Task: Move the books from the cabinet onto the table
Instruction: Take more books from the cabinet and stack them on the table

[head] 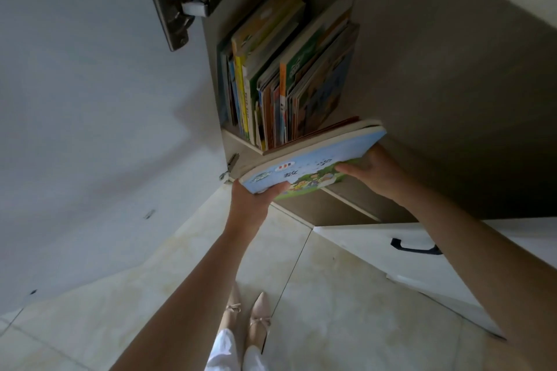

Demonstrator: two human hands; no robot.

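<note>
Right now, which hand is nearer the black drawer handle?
Right. The right hand grips the far end of the blue book, above and just left of the drawer handle. The left hand holds the book's near end, farther to the left.

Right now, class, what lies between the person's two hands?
In the head view, the blue-covered book spans the gap: the left hand grips its near corner, the right hand its far edge.

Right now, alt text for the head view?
Both hands hold a blue-covered book flat at the cabinet's open front, the left hand gripping its near corner and the right hand its right edge. Behind it, a row of upright books stands on the shelf; the cabinet door hangs open at left.
</note>
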